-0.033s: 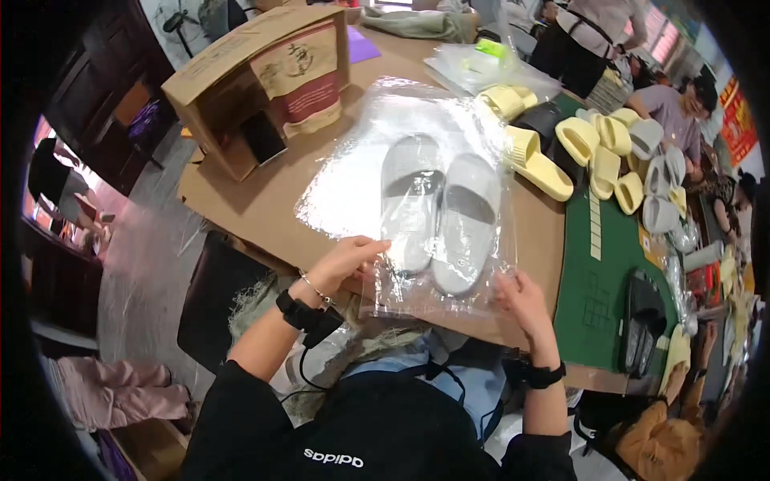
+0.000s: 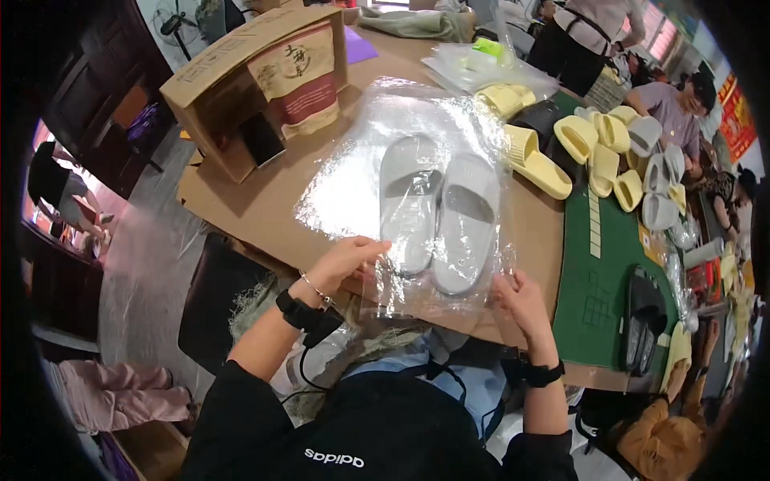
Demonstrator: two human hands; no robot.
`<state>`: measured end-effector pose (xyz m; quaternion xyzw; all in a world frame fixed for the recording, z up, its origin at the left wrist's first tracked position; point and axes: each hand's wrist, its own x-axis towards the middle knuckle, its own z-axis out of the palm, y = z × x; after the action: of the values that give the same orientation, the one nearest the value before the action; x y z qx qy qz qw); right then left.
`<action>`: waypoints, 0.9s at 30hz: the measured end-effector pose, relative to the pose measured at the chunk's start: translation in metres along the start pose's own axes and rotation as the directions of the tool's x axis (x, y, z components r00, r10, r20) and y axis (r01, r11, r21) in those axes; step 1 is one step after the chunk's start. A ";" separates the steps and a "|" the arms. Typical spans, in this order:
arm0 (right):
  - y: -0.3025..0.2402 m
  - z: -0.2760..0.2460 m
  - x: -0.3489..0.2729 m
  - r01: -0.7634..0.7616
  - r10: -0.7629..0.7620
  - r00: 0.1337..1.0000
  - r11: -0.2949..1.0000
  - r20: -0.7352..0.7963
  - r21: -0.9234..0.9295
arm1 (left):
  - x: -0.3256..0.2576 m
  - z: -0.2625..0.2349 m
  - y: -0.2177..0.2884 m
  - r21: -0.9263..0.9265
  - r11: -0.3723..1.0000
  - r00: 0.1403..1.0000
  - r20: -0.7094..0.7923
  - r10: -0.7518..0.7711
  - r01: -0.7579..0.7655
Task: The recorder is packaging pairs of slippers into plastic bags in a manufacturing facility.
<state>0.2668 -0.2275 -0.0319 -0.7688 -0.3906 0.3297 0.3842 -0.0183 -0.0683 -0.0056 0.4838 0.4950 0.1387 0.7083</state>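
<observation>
On the worktop point(image 2: 539, 240): from my seat far away, I see two grey slippers point(image 2: 467, 196) side by side inside a clear bag point(image 2: 401, 301).
Slipper toes: they point away from the person, and the heels are near the close edge.
Left hand point(image 2: 353, 260): its fingers are closed on the left edge of the clear bag, next to a heel.
Right hand point(image 2: 523, 303): its thumb and fingers pinch the clear bag low down on the right side.
Bag: it lies flat and shiny, with its bottom part between the two hands.
Box side: a brown box point(image 2: 204, 100) stands at the far left, with a cream and red pouch point(image 2: 301, 88) by its open side. I also see a dark flat thing point(image 2: 262, 142) there, but I cannot tell what it is.
Slipper pile: yellow slippers point(image 2: 545, 170) lie to the right, one just beside the bag. More sit on the green mat point(image 2: 573, 321) with other grey slippers point(image 2: 659, 212).
Black pair: black slippers point(image 2: 642, 329) lie nearer, on the mat.
Far right: I see a person in a light purple top point(image 2: 674, 108).
</observation>
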 end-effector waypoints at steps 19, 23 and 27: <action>-0.020 0.009 -0.027 -0.216 0.091 0.934 0.915 0.346 0.341 | -0.014 -0.037 -0.009 -0.079 0.995 0.983 0.176 -0.052 0.067; -0.029 0.042 -0.028 -0.294 0.117 0.871 0.903 0.478 0.314 | -0.013 -0.011 -0.015 -0.049 0.996 0.969 0.240 -0.062 0.076; -0.036 0.064 -0.026 -0.253 0.093 0.849 0.936 0.520 0.245 | -0.002 0.007 -0.018 -0.147 0.987 0.969 0.246 -0.024 0.062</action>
<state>0.1906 -0.2144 -0.0269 -0.6206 -0.3493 0.6075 0.3517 -0.0190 -0.0827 -0.0190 0.4304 0.4025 0.1003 0.8017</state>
